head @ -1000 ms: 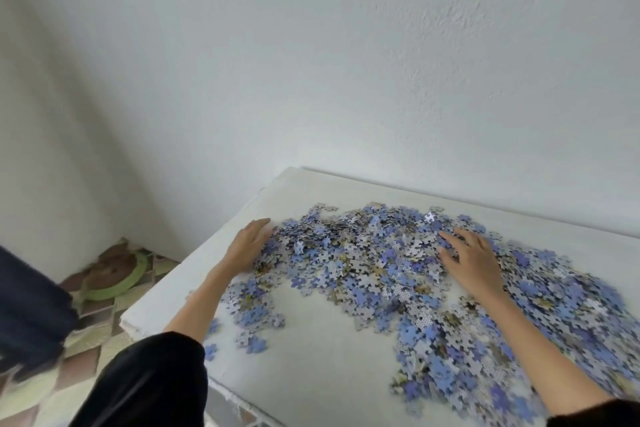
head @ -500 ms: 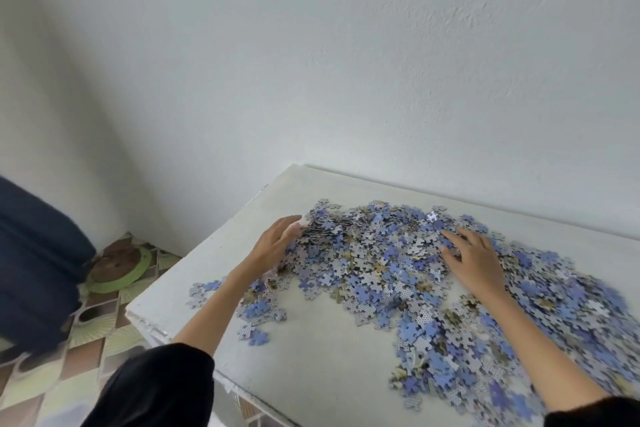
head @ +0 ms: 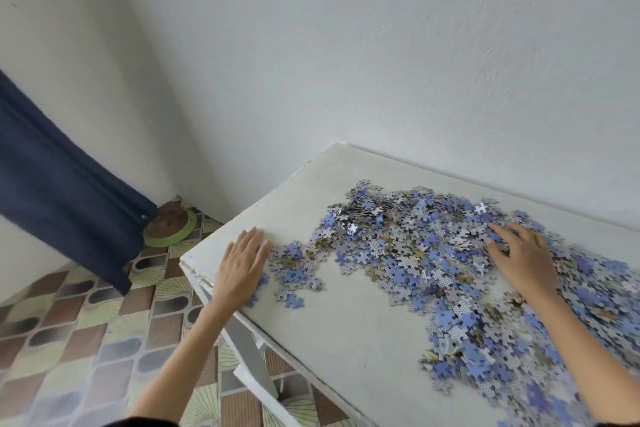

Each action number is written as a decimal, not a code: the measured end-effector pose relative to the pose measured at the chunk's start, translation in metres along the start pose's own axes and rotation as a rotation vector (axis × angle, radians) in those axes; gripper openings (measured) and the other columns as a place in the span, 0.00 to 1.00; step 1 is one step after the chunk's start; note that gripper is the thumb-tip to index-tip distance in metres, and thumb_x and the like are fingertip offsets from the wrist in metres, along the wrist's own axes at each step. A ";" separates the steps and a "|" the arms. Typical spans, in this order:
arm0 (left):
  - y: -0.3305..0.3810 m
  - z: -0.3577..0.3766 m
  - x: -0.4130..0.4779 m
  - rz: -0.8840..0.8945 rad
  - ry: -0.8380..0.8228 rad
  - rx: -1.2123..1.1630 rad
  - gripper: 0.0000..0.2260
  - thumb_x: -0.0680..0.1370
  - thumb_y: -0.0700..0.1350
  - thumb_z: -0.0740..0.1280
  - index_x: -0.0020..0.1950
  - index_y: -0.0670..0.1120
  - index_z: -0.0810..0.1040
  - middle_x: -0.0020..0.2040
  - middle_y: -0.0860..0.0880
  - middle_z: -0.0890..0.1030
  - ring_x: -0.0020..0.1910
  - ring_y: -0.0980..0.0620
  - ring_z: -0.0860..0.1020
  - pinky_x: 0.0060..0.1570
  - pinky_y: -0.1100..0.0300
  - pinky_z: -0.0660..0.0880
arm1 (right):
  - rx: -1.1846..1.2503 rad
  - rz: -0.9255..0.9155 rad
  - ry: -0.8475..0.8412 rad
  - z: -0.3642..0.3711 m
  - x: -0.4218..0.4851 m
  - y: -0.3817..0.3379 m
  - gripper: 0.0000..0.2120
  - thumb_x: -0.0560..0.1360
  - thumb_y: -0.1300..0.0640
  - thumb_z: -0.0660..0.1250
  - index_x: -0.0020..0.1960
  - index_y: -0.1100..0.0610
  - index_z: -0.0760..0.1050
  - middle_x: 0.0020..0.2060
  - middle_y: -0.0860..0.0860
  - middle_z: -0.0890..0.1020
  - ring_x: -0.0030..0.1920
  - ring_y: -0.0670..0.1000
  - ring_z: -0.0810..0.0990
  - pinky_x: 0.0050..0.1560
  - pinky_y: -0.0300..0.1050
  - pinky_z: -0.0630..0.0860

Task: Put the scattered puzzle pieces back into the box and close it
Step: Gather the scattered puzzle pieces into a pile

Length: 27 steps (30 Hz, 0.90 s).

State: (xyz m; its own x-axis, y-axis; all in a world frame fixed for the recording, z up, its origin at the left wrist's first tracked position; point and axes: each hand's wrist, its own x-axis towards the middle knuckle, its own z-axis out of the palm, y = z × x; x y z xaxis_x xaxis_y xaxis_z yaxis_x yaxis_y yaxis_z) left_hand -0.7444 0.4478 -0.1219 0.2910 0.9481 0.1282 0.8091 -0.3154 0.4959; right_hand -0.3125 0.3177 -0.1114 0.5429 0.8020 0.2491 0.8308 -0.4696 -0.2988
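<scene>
- One table [head: 346, 329], white, set against a white wall [head: 381, 45].
- Puzzle pieces [head: 415, 246], blue and grey, are too many to count. They lie in one broad spread across the far and right part of the table, running off the right edge of the view.
- One smaller cluster [head: 292, 265] of pieces lies apart from the spread, near the table's left corner.
- Two hands, both bare.
- The left hand [head: 242, 267] lies palm down on the table at that corner. Its fingers [head: 254, 243] are straight and close together, touching the cluster's left edge and gripping nothing.
- The right hand [head: 523, 253] rests palm down on top of the big spread. Its fingers [head: 502, 230] are slightly apart and flat on the pieces, none pinched.
- One dark blue curtain [head: 62, 191] hangs at the left over a patterned tile floor [head: 86, 340], beside one green-rimmed round object [head: 169, 229].
</scene>
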 end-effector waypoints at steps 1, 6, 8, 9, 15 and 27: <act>0.010 0.004 -0.003 -0.012 0.001 0.002 0.42 0.70 0.71 0.35 0.76 0.47 0.53 0.77 0.49 0.51 0.75 0.54 0.47 0.72 0.57 0.42 | -0.003 0.000 -0.001 0.001 0.001 0.001 0.20 0.78 0.52 0.59 0.67 0.57 0.69 0.67 0.59 0.69 0.68 0.63 0.63 0.68 0.59 0.60; 0.054 0.033 -0.009 -0.023 -0.077 0.062 0.32 0.77 0.62 0.38 0.76 0.44 0.42 0.77 0.47 0.42 0.75 0.52 0.40 0.70 0.59 0.36 | -0.019 -0.001 -0.008 0.002 0.003 0.000 0.20 0.78 0.51 0.59 0.68 0.56 0.69 0.67 0.59 0.69 0.68 0.62 0.63 0.68 0.58 0.59; 0.074 0.046 -0.008 0.016 -0.092 0.039 0.30 0.79 0.60 0.40 0.76 0.44 0.40 0.77 0.47 0.41 0.75 0.53 0.39 0.71 0.59 0.36 | -0.037 -0.004 -0.008 0.003 0.002 0.001 0.20 0.78 0.51 0.58 0.68 0.55 0.68 0.67 0.58 0.69 0.68 0.61 0.63 0.68 0.58 0.60; 0.084 0.052 -0.006 0.040 -0.108 0.030 0.29 0.80 0.59 0.40 0.76 0.45 0.39 0.77 0.47 0.40 0.75 0.53 0.38 0.71 0.59 0.36 | -0.047 -0.006 -0.011 0.003 0.002 0.001 0.20 0.78 0.51 0.58 0.68 0.55 0.68 0.67 0.58 0.69 0.68 0.61 0.63 0.69 0.57 0.60; 0.131 0.070 0.002 0.057 -0.124 -0.069 0.31 0.81 0.59 0.43 0.75 0.41 0.37 0.76 0.45 0.39 0.75 0.52 0.39 0.72 0.57 0.36 | -0.061 -0.030 0.000 0.005 0.003 0.002 0.20 0.77 0.51 0.58 0.68 0.56 0.68 0.66 0.58 0.71 0.67 0.60 0.66 0.69 0.58 0.60; 0.118 0.043 -0.004 0.923 -0.302 0.061 0.39 0.71 0.74 0.42 0.76 0.54 0.49 0.77 0.53 0.44 0.75 0.55 0.40 0.72 0.52 0.32 | 0.014 -0.097 -0.129 -0.034 -0.059 -0.036 0.43 0.66 0.26 0.34 0.73 0.46 0.56 0.73 0.48 0.54 0.74 0.52 0.52 0.73 0.54 0.46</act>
State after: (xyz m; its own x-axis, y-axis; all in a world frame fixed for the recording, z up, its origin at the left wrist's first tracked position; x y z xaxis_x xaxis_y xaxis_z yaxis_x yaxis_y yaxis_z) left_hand -0.6284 0.4048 -0.1013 0.9361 0.2794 0.2137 0.2200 -0.9390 0.2643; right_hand -0.3703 0.2747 -0.0840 0.4396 0.8843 0.1573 0.8761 -0.3836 -0.2919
